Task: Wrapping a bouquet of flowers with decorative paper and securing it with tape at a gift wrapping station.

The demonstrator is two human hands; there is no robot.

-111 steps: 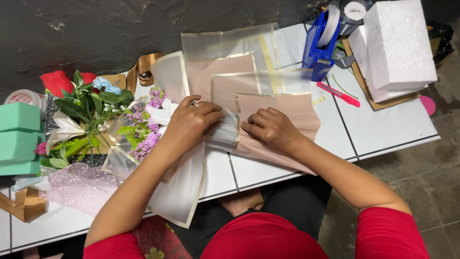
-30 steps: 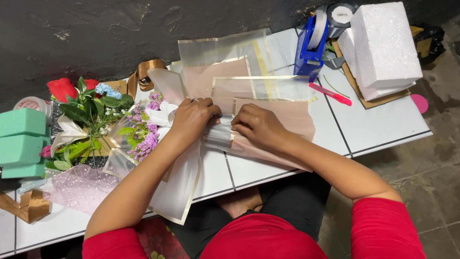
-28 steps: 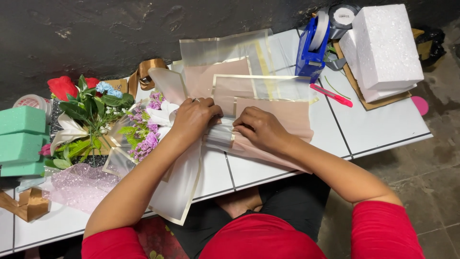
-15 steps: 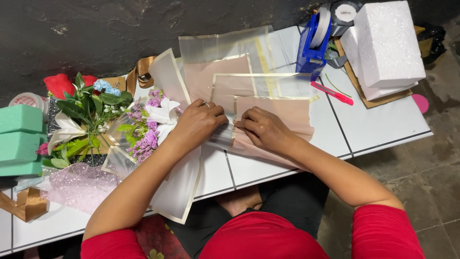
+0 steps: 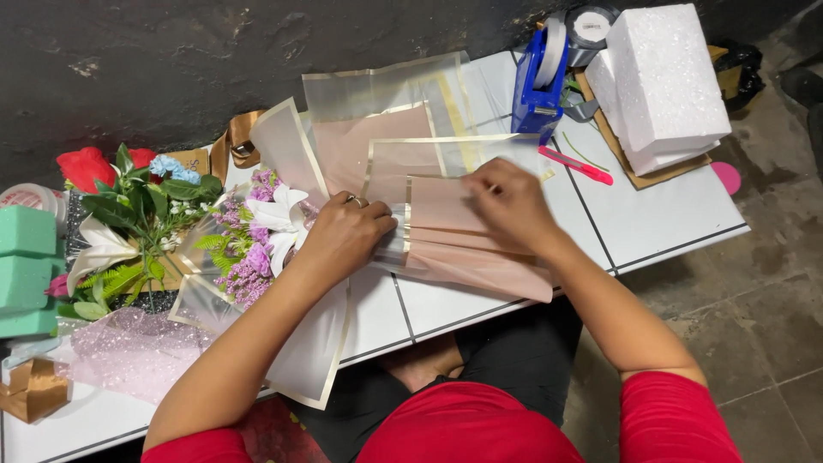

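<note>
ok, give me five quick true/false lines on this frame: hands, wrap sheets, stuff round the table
1. The left hand presses on the pink wrapping sheets beside the bouquet. True.
2. The right hand holds the pink cutter. False: the cutter lies on the table, apart from the hand, which rests on the sheets.
3. The blue tape dispenser stands next to the white foam blocks. True.
4. The green foam blocks sit at the right end. False: left end.
5. A ring shows on the left hand. True.
</note>
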